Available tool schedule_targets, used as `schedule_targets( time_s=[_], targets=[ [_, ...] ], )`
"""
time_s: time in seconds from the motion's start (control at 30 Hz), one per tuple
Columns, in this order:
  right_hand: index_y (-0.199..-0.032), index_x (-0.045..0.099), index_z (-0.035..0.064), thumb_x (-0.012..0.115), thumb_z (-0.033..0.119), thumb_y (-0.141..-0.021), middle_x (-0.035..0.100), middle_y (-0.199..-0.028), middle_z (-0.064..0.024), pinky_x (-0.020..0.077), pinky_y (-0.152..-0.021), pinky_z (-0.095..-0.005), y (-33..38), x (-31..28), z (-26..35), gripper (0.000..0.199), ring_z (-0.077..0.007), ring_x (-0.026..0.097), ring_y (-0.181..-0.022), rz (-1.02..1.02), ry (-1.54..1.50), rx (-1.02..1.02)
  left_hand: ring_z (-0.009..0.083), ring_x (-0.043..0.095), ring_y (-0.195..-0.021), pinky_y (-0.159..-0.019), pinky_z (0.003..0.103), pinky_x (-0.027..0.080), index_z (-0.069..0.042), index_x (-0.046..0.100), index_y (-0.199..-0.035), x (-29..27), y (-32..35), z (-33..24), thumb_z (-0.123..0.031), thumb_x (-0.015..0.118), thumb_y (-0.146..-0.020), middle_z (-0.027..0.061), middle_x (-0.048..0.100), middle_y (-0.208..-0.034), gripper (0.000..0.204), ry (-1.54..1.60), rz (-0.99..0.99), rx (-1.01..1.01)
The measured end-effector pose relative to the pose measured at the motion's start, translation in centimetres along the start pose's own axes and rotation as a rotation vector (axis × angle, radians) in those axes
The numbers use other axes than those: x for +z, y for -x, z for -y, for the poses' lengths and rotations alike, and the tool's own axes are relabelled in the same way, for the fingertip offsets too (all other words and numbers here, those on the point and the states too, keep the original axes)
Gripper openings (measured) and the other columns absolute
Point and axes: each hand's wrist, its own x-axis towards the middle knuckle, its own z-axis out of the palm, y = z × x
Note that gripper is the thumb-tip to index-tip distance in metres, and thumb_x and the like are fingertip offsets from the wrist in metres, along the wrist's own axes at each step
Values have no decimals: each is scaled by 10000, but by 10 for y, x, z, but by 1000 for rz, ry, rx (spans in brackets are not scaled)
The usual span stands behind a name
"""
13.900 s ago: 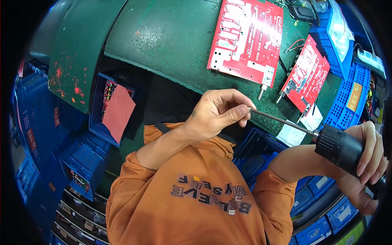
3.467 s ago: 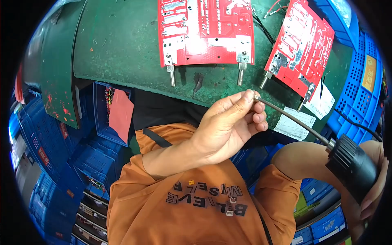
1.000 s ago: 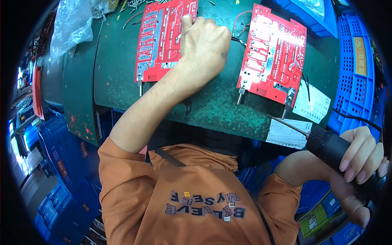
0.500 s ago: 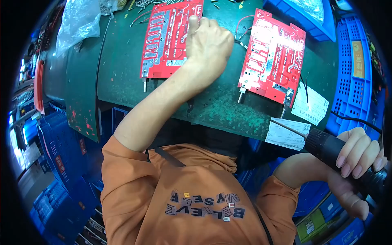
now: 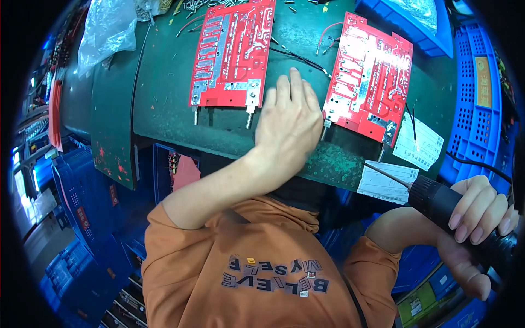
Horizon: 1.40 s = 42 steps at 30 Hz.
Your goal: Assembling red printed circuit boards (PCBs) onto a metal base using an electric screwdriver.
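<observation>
My left hand (image 5: 289,117) hovers over the green bench between two red circuit boards, its fingers stretched out and holding nothing. To its left lies one red circuit board (image 5: 232,54), with metal shafts jutting from its near edge. A second red circuit board (image 5: 367,76), glaring with reflected light, lies to its right; the hand is close to its left edge. At the lower right, my right hand (image 5: 478,210) is wrapped round a black electric screwdriver (image 5: 437,199). The long thin bit of the screwdriver points left, over a paper slip (image 5: 385,181) at the bench edge.
A green bench top (image 5: 180,117) spans the middle. Loose screws (image 5: 199,4) and a clear plastic bag (image 5: 109,35) are at the far side. Blue bins (image 5: 413,24) and a blue perforated crate (image 5: 474,98) stand on the right. Black wires (image 5: 298,56) run between the boards.
My left hand has come off the left board and moved nearer and slightly right, with its fingers now stretched out. The screwdriver in my right hand has hardly moved.
</observation>
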Motion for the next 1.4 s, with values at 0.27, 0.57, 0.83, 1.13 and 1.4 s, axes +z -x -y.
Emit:
schedule_targets(
  time_s=[0.27, 0.57, 0.83, 1.13, 1.4],
  targets=[
    [-1122, 357, -20, 629, 570, -769, 464, -725, -102, 503, -466, -312, 0, -4, 0, 739, -210, 500, -530, 35, 29, 21, 460, 427, -1149, -996, 456, 353, 133, 475, -1124, 6, -13, -7, 94, 495, -692, 334, 428, -1218, 435, 590, -262, -100],
    [-1138, 347, -13, 655, 543, -760, 491, -739, -113, 507, -471, -310, 4, -6, 6, 739, -214, 513, -550, 43, 30, 3, 353, 506, -892, -977, 483, 295, 8, 620, -685, -28, -89, 73, -74, 570, -661, 217, 545, -853, 99, -11, -152, 146],
    [-1131, 344, -18, 657, 531, -765, 499, -752, -131, 504, -469, -308, 4, -10, 7, 731, -214, 511, -564, 41, 24, -7, 363, 467, -1023, -1041, 577, 212, 19, 614, -712, -8, -90, 77, -136, 649, -655, 204, 530, -920, 169, 41, -219, 232],
    [-988, 467, 12, 787, 446, -652, 540, -719, -33, 488, -502, -182, 1, -17, 17, 635, -99, 557, -554, 61, 122, 73, 353, 531, -990, -1032, 523, 298, 18, 623, -748, -6, -96, 76, -104, 650, -662, 185, 581, -920, 152, 71, -7, 121],
    [-1086, 392, -29, 619, 518, -811, 473, -746, -74, 493, -461, -297, -15, -5, 20, 653, -185, 498, -557, 91, 38, 83, 141, 645, -745, -661, 243, 514, 37, 600, -884, -52, 44, 35, 41, 625, -809, 110, 649, -817, 79, 1429, 175, -29]
  ],
)
